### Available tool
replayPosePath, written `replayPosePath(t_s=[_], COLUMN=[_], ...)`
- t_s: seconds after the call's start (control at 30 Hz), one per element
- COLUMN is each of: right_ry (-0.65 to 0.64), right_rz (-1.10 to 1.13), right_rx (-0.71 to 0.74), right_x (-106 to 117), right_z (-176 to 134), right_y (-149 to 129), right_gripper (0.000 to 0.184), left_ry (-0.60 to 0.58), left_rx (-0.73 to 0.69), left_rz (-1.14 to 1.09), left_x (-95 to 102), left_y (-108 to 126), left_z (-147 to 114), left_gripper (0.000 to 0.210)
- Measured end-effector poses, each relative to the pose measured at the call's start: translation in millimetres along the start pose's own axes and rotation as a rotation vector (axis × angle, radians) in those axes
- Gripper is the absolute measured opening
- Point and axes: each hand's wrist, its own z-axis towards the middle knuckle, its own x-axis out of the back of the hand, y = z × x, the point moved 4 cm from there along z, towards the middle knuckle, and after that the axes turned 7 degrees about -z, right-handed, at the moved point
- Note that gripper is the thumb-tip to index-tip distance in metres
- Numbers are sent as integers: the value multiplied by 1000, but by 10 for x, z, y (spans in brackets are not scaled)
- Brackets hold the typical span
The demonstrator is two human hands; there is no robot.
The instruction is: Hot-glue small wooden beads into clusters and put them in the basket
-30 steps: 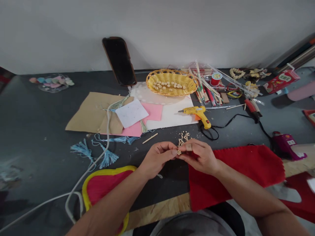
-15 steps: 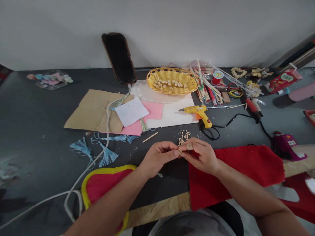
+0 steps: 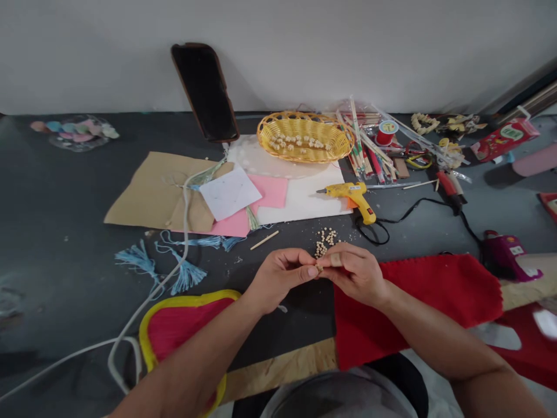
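My left hand [image 3: 278,277] and my right hand [image 3: 354,273] meet fingertip to fingertip over the dark tabletop. Both pinch a small tan cluster of wooden beads [image 3: 319,269], mostly covered by the fingers. A bandage wraps one finger of my right hand. Just beyond the fingertips lies a loose pile of small wooden beads [image 3: 325,239]. Farther back, a yellow wicker basket [image 3: 304,154] holds several small pale bead clusters. A yellow hot glue gun [image 3: 352,196] rests with its nozzle over white paper [image 3: 300,200]. A short wooden stick [image 3: 264,240] lies left of the beads.
Red felt [image 3: 418,296] lies under my right forearm. Blue tassels [image 3: 187,276], a white cable [image 3: 185,232] and brown paper [image 3: 152,191] are at the left. A phone [image 3: 204,90] leans on the wall. Wrapped sticks [image 3: 369,157] and a thread spool [image 3: 386,133] sit back right.
The camera view has tilted slightly, so the background sits a little higher. Both hands keep their pinch on the bead cluster, with barely any visible movement.
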Motion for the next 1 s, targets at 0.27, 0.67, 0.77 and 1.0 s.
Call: replayPosePath(t_s=[0.27, 0.67, 0.77, 1.0], right_ry=[-17, -68, -42, -42], right_rz=[-4, 18, 28, 50], right_rx=[-47, -68, -74, -121], right_x=[-7, -21, -23, -15], right_z=[-1, -33, -10, 9], right_y=[-6, 34, 29, 13], right_gripper=[25, 31, 18, 13], left_ry=[4, 10, 3, -61], left_rx=[33, 134, 111, 15], left_rz=[-84, -189, -141, 27], left_x=[-36, -36, -33, -30], left_y=[-7, 20, 15, 27], left_z=[-14, -23, -24, -33], left_gripper=[18, 22, 17, 6])
